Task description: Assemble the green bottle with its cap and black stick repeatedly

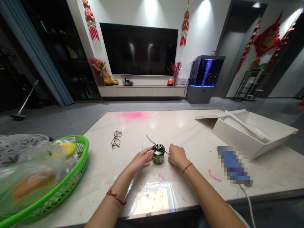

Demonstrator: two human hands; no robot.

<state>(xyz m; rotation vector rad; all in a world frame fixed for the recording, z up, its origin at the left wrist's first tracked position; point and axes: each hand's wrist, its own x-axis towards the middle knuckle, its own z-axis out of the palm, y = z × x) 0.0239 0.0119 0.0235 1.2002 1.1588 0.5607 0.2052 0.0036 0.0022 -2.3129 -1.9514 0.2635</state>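
Green glassy jar (158, 155): upright on the counter (185, 126), touching my left hand (142, 158), between both hands. Squat, pale ring round the top opening.
Left hand: fingers loosely spread, tips against the jar's left side, not wrapped round it.
Right hand (177, 155): narrow, fingers curled, looks pinched on the near end of the dark stick (150, 139). Exact contact hidden by my own fingers.
Dark stick: thin, runs from my right hand towards the far left, passing behind the jar. Reads as one piece; middle hidden.
Jar + stick step: my read, left steadies the jar while right handles the stick. Stick looks outside the opening.
Next move: calls for a quiet left hand, a light but sure pinch on the right, and clearance for the stick's far end. Jar could slide if knocked.
Glasses (116, 138): beyond and left of my left hand, apart.
Green basket (86, 144): well left of my left hand.
White box (234, 136): well right of and beyond my right hand.
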